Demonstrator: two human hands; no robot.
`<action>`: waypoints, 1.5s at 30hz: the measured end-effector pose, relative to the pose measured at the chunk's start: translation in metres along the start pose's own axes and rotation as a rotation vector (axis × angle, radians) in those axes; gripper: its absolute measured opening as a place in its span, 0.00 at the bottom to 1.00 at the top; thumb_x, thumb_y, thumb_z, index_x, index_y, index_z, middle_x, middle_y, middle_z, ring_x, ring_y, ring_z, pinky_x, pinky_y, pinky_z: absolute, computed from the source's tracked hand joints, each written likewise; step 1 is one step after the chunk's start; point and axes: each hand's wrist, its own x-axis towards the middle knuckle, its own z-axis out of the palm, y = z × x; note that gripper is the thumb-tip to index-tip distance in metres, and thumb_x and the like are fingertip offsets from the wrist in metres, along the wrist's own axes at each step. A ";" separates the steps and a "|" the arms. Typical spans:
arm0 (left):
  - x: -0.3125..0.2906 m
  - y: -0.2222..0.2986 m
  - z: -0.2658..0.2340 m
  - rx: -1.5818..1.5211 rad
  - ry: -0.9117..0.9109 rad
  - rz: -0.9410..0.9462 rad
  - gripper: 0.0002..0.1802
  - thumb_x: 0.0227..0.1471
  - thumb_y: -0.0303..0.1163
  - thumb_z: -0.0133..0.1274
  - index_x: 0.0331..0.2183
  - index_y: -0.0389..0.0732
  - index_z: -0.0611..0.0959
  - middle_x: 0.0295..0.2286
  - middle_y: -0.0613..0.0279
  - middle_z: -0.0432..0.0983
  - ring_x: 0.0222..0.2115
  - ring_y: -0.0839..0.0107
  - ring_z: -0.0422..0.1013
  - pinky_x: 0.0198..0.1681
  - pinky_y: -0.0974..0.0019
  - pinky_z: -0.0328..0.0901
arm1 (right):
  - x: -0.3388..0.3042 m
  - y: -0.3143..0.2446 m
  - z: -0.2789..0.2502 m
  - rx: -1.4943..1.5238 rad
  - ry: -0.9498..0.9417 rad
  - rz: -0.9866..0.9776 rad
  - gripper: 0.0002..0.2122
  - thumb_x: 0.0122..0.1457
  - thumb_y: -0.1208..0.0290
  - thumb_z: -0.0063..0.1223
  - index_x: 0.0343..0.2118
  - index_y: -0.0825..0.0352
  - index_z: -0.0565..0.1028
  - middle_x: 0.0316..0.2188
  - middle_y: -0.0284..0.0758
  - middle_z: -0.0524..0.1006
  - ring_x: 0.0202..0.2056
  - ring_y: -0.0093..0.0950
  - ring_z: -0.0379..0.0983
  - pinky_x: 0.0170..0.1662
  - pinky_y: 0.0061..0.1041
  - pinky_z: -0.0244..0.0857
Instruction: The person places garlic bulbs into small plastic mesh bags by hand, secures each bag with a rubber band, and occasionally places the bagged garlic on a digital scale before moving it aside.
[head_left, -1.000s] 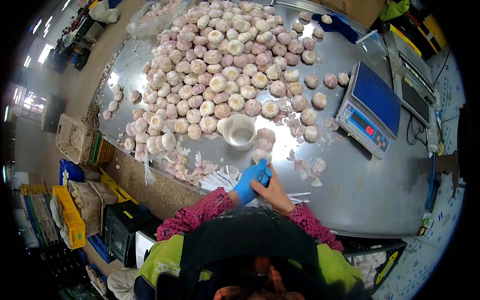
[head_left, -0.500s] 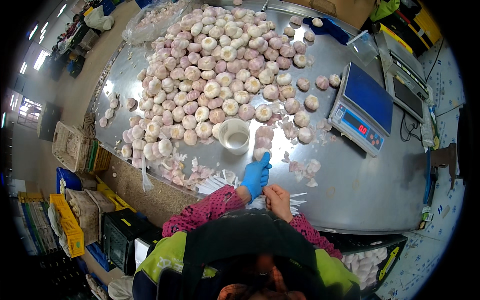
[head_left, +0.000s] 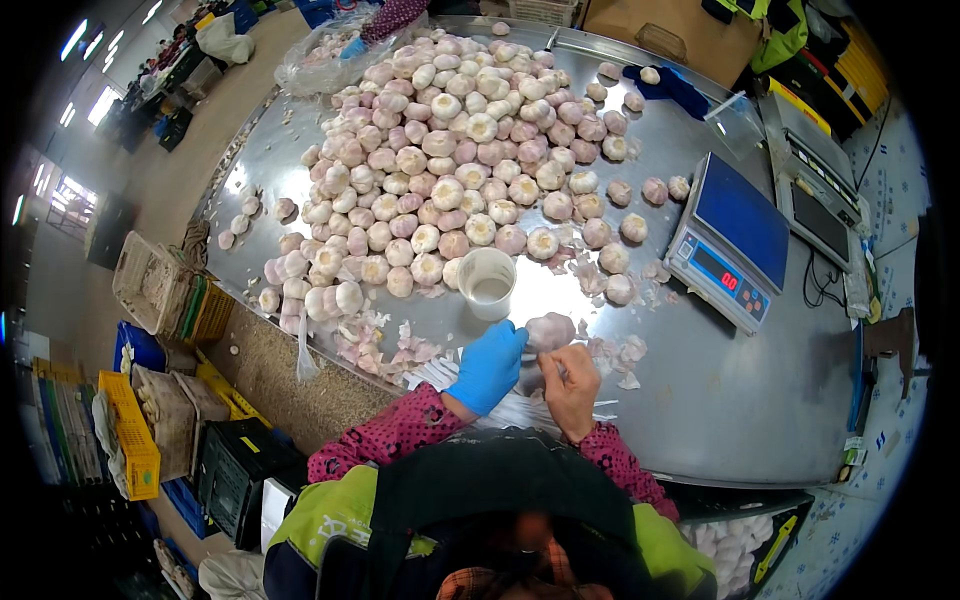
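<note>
My left hand (head_left: 490, 370), in a blue glove, is closed at the left end of a small bunch of pinkish garlic bulbs (head_left: 550, 331) just above the metal table. Whether a clear wrapping encloses this bunch is too small to tell. Below the bulbs, my bare right hand (head_left: 572, 392) has its thumb and forefinger pinched together; anything between them cannot be made out. White strips (head_left: 432, 374) lie fanned under and beside my hands. Right behind the left glove stands a white plastic cup (head_left: 488, 284). A large heap of garlic (head_left: 440, 165) covers the table beyond.
To the right sits a blue-topped scale (head_left: 735, 225) with a lit display. Bagged garlic (head_left: 318, 300) lies at the table's left edge, near loose skins (head_left: 385, 345). A co-worker's sleeve (head_left: 395, 18) reaches a clear plastic bag (head_left: 325, 65) at the far left. Crates (head_left: 130, 440) stand left.
The garlic bunch has turned from pointing away to lying sideways, nearer me. My hands have moved apart, the right one rising to the bulbs. A co-worker's arm has appeared at the far bag.
</note>
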 end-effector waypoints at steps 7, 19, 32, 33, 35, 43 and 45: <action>0.007 0.009 -0.056 -0.375 -0.363 0.086 0.09 0.50 0.26 0.54 0.37 0.40 0.81 0.35 0.57 0.75 0.33 0.54 0.74 0.32 0.59 0.69 | 0.029 0.006 0.005 0.448 -0.313 0.216 0.06 0.52 0.75 0.60 0.25 0.70 0.74 0.32 0.34 0.71 0.37 0.25 0.66 0.41 0.23 0.59; 0.006 -0.001 -0.034 -0.263 -0.248 0.016 0.08 0.53 0.28 0.51 0.37 0.37 0.75 0.39 0.50 0.68 0.34 0.45 0.70 0.37 0.53 0.67 | 0.012 0.000 0.007 0.046 -0.071 -0.029 0.03 0.58 0.76 0.53 0.31 0.69 0.76 0.32 0.35 0.75 0.36 0.27 0.70 0.42 0.27 0.62; 0.014 -0.016 -0.015 -1.379 -0.492 -0.618 0.08 0.57 0.30 0.46 0.30 0.40 0.79 0.28 0.73 0.68 0.29 0.81 0.63 0.35 0.76 0.58 | 0.016 0.000 -0.012 -0.171 -0.151 -0.392 0.14 0.45 0.80 0.60 0.38 0.64 0.78 0.38 0.36 0.77 0.36 0.33 0.76 0.36 0.28 0.70; 0.017 -0.013 -0.018 -1.396 -0.505 -0.677 0.08 0.57 0.30 0.46 0.30 0.40 0.79 0.28 0.72 0.68 0.29 0.81 0.62 0.35 0.76 0.58 | 0.019 0.000 -0.016 -0.204 -0.175 -0.450 0.14 0.45 0.80 0.61 0.38 0.64 0.78 0.37 0.36 0.78 0.35 0.32 0.77 0.35 0.28 0.71; 0.023 -0.007 -0.022 -1.431 -0.540 -0.796 0.08 0.57 0.30 0.46 0.31 0.40 0.79 0.28 0.72 0.69 0.28 0.81 0.61 0.34 0.77 0.57 | 0.022 0.001 -0.023 -0.201 -0.208 -0.484 0.13 0.44 0.80 0.61 0.36 0.64 0.78 0.37 0.35 0.78 0.35 0.32 0.77 0.35 0.29 0.70; 0.020 0.000 -0.015 -1.230 -0.541 -0.725 0.05 0.51 0.24 0.54 0.34 0.38 0.79 0.32 0.69 0.74 0.32 0.81 0.67 0.34 0.76 0.61 | 0.023 0.021 -0.035 0.325 -0.330 -0.098 0.06 0.50 0.83 0.59 0.31 0.66 0.76 0.36 0.36 0.79 0.39 0.29 0.78 0.40 0.26 0.72; 0.016 0.007 -0.010 -1.194 -0.434 -0.710 0.08 0.49 0.23 0.58 0.34 0.38 0.80 0.32 0.69 0.74 0.33 0.79 0.68 0.35 0.74 0.63 | 0.013 0.027 -0.028 0.677 -0.189 0.222 0.04 0.55 0.83 0.58 0.30 0.68 0.75 0.34 0.37 0.80 0.39 0.28 0.78 0.42 0.26 0.73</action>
